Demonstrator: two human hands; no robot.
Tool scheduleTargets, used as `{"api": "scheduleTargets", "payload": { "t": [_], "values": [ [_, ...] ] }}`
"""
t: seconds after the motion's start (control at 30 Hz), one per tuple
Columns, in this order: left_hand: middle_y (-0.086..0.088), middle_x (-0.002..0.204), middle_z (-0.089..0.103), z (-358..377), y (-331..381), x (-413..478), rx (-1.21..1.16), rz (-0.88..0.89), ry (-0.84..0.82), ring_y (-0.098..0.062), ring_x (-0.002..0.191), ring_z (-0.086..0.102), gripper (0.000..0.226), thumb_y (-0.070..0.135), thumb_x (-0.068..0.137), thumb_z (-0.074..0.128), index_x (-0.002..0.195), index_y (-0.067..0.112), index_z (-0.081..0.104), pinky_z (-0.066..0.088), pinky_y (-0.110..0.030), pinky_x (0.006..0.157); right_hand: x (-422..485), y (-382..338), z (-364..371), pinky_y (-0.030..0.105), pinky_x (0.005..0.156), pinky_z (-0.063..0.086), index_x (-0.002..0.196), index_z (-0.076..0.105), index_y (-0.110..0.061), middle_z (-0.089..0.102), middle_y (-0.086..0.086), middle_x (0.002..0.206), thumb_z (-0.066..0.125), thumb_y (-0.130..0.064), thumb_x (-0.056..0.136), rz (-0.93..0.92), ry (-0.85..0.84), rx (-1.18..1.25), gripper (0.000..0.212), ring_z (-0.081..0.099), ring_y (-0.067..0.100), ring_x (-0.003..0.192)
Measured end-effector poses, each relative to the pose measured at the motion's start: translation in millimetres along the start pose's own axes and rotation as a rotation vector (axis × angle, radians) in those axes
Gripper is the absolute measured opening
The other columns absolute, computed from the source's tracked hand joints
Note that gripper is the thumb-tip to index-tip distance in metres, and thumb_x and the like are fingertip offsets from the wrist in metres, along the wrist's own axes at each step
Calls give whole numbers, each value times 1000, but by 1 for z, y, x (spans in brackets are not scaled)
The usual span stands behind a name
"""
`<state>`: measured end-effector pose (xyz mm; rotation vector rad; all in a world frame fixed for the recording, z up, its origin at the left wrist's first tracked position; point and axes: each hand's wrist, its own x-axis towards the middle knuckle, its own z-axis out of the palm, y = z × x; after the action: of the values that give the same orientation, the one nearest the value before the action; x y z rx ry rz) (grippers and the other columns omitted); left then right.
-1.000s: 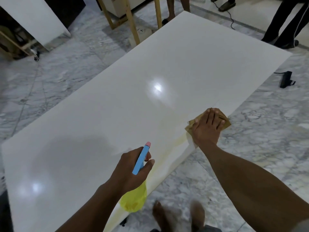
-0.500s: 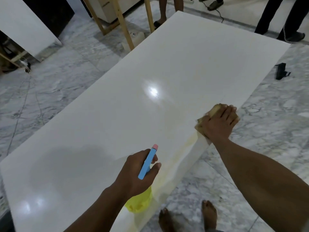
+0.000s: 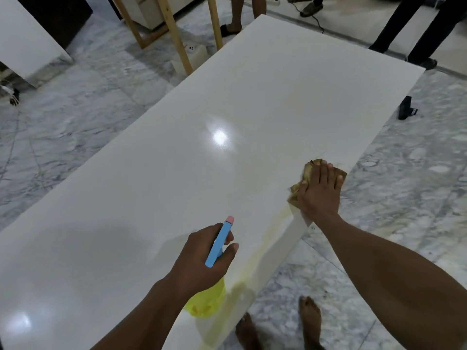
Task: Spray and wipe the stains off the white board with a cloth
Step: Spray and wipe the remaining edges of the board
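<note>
A large glossy white board [image 3: 177, 173] lies flat and fills most of the view. A yellowish stain streak [image 3: 262, 246] runs along its near right edge. My right hand [image 3: 319, 195] presses flat, fingers straight, on a brown cloth [image 3: 307, 171] at that edge. My left hand [image 3: 202, 258] grips a spray bottle with a blue and pink head [image 3: 219, 242] and a yellow body [image 3: 207, 301], held over the board's near part.
Grey marble floor [image 3: 404, 198] surrounds the board. A small black object [image 3: 405, 111] lies on the floor at the right. Wooden frame legs [image 3: 177, 39] and other people's legs [image 3: 417, 29] stand beyond the far end. My bare feet [image 3: 308, 322] show below.
My right hand has slid the cloth along the right edge, first farther away, now slightly inward onto the board. The left hand keeps holding the spray bottle in much the same place.
</note>
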<state>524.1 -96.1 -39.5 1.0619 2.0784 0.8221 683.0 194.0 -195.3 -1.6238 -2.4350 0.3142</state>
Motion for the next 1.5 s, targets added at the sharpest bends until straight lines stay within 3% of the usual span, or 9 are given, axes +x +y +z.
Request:
{"api": "scheduleTargets", "payload": {
  "t": [0.3,0.57,0.73,0.9,1.1,1.33,1.5],
  "values": [
    [5,85,71,-16,-15,-17,2,4,15,-24,66,72,14,49,91,67,89,38,60,62,-51,69,-47,-22,4,53,123,10,155,24,-8,24,13,163,25,-37,90,-102,-63,31,72,16,28,153],
    [-4,84,71,-32,-33,-44,-16,-37,30,-31,69,70,22,52,89,66,91,31,62,63,-54,70,-131,-64,16,51,123,15,155,30,-10,27,9,163,35,-32,88,-198,-72,18,70,21,23,152],
    [1,84,71,-40,-41,-66,-23,-37,39,-29,70,71,20,50,89,68,91,31,62,64,-53,71,-164,-79,17,51,123,15,154,31,-9,27,10,163,30,-34,89,-220,-88,22,70,20,23,152],
    [-8,86,72,-46,-51,-97,7,-26,19,-34,71,71,20,50,89,67,91,31,61,63,-55,72,-216,-101,19,51,123,16,152,35,-7,29,10,162,29,-34,91,-264,-102,36,68,21,24,152],
    [-6,84,71,-52,-72,-144,23,-28,50,-34,69,69,21,50,89,67,90,30,60,64,-56,71,-280,-126,19,52,122,18,153,34,-7,28,11,163,28,-35,93,-309,-136,49,66,19,25,152],
    [-5,89,71,-60,-89,-208,7,-49,98,-34,74,72,21,47,90,68,93,27,64,63,-56,74,-318,-146,18,53,123,13,153,32,-5,30,15,161,31,-40,90,-277,-148,72,73,23,29,151],
    [0,91,72,-65,-107,-265,34,-81,122,-31,73,76,19,49,89,67,91,31,62,62,-55,74,-339,-157,22,52,124,3,154,29,-6,26,16,162,27,-34,85,-259,-165,143,75,14,28,153]
  ]
}}
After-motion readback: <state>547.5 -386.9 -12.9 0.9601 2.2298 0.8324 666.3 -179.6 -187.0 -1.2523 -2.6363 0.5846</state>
